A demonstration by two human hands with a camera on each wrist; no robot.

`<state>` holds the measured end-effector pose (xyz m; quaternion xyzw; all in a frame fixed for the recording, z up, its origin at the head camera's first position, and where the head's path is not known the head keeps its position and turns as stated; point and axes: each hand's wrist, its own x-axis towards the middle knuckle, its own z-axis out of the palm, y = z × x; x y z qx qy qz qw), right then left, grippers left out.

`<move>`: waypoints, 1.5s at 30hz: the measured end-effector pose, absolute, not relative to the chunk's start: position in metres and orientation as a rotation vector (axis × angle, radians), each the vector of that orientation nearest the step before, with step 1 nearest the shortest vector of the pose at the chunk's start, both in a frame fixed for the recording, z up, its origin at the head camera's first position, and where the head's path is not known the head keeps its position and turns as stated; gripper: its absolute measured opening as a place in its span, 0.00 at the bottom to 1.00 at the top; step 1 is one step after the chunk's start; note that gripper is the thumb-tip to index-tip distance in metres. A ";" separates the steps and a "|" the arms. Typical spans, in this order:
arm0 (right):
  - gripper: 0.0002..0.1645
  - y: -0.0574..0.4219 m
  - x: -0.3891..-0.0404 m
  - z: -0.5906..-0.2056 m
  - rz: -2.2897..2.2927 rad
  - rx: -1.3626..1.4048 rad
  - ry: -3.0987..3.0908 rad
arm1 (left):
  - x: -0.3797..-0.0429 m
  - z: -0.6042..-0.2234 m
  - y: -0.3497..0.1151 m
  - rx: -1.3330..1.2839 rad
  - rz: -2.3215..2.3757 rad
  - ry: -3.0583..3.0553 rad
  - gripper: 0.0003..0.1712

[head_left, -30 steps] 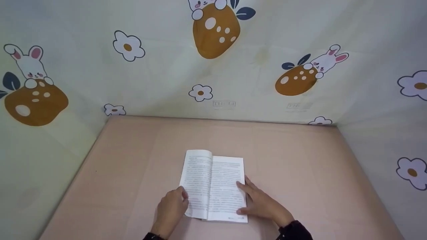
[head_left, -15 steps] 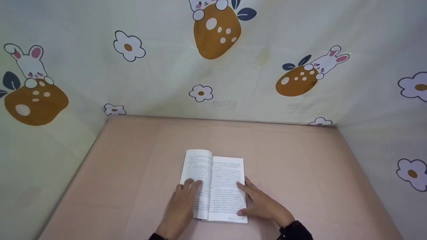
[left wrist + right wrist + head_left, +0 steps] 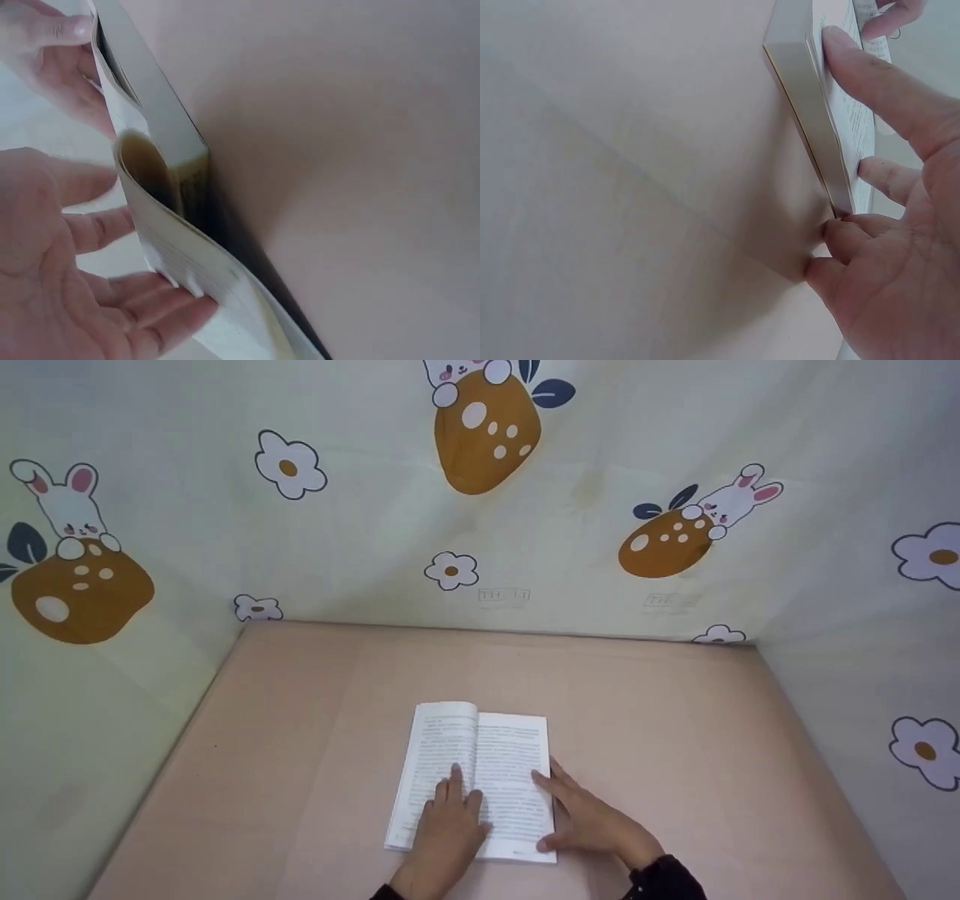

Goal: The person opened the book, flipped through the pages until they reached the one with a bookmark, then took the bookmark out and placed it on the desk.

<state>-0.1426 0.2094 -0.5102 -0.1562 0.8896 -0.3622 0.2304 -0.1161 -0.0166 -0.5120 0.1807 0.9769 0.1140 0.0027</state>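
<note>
While the left hand [image 3: 448, 832] rests spread on the open book [image 3: 501, 776], gentle, even pressure seems best. The right hand [image 3: 592, 819], also spread, should steady the right edge.

Head view: soft, muted light; the backdrop [image 3: 540, 525] turns greyer at the right of the frame, and the book [image 3: 506, 780] reads as faint lines. Wrist views: hazy, low in contrast; diffuse shadows lie on the surface [image 3: 375, 135], at right toward the fingers [image 3: 847, 238].
</note>
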 end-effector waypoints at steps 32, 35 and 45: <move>0.65 0.209 -0.142 -0.512 -1.025 -0.453 2.444 | -0.109 -0.508 0.004 0.569 0.090 3.013 0.32; 0.66 0.210 -0.142 -0.512 -1.026 -0.462 2.471 | -0.109 -0.507 0.003 0.575 0.135 3.014 0.33; 0.76 0.209 -0.140 -0.515 -1.055 -0.426 2.492 | -0.110 -0.511 -0.001 0.652 0.092 3.057 0.38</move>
